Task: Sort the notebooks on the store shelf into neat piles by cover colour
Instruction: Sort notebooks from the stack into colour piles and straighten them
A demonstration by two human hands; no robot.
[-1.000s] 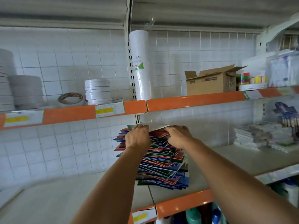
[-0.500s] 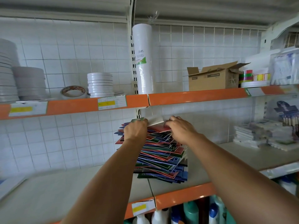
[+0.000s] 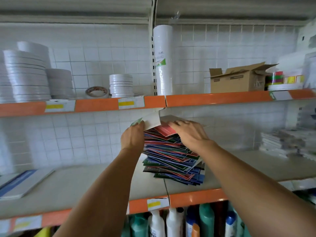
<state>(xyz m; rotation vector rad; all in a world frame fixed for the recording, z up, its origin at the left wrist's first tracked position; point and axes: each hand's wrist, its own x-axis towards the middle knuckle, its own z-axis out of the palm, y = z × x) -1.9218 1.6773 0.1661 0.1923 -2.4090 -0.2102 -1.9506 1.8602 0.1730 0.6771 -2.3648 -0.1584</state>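
Observation:
A tall, untidy stack of notebooks (image 3: 171,156) with red, blue and green covers stands on the middle shelf (image 3: 85,183). My left hand (image 3: 132,136) grips the top notebook (image 3: 150,121) at its left edge and tilts it up, showing its pale back and a green corner. My right hand (image 3: 189,132) rests with fingers spread on the stack's top right, over a red notebook (image 3: 165,130) that lies uppermost under the lifted one.
The upper shelf (image 3: 213,98) hangs close above the stack, holding tape rolls (image 3: 120,85), a white paper roll (image 3: 162,60) and a cardboard box (image 3: 237,79). A blue-and-white booklet (image 3: 22,182) lies far left; white stacks (image 3: 287,142) sit right. Bottles (image 3: 172,221) stand below.
My left hand has lifted the top notebook higher, so its left side tilts up toward the upper shelf. My right hand has stayed on top of the stack. The camera has moved closer.

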